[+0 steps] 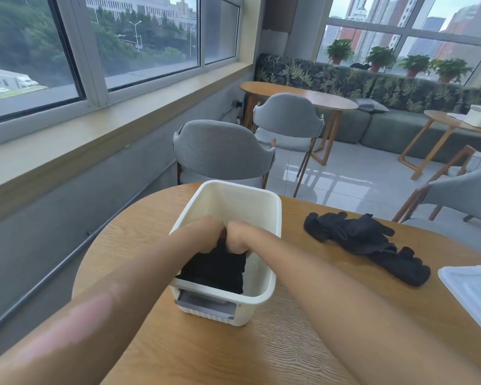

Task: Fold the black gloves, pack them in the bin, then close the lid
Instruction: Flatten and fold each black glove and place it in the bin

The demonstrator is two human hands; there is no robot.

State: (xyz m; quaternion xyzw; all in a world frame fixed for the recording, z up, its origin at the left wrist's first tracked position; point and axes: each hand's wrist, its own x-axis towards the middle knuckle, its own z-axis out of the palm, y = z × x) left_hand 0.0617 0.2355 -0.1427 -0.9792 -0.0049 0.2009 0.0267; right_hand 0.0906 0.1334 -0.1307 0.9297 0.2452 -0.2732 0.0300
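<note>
Plainly, head view: one camera, looking down over both forearms onto a round wooden desk (pixel 303 343).
Bin: the white bin (pixel 264 290) stands open near the desk's middle, its mouth up so things can be pushed in from above.
Left hand: the left hand (pixel 208 234) reaches down inside the bin with fingers curled onto the folded black gloves (pixel 220 269).
Right hand: the right hand (pixel 239 236) sits just beside the left, knuckles nearly touching, also gripping the same bundle.
Why held so: both hands clamp the fold, probably to keep it from springing open while it is pressed toward the bottom.
Remaining gloves: a loose pile of black gloves (pixel 367 243) lies unfolded on the desk to the right of the bin, near at hand for the next fold.
Lid: the white lid (pixel 472 295) lies flat at the right edge, well apart from the bin, out of the way until packing ends.
Progress: my judgement is partway; more folding is left, and the closing is not yet done.
</note>
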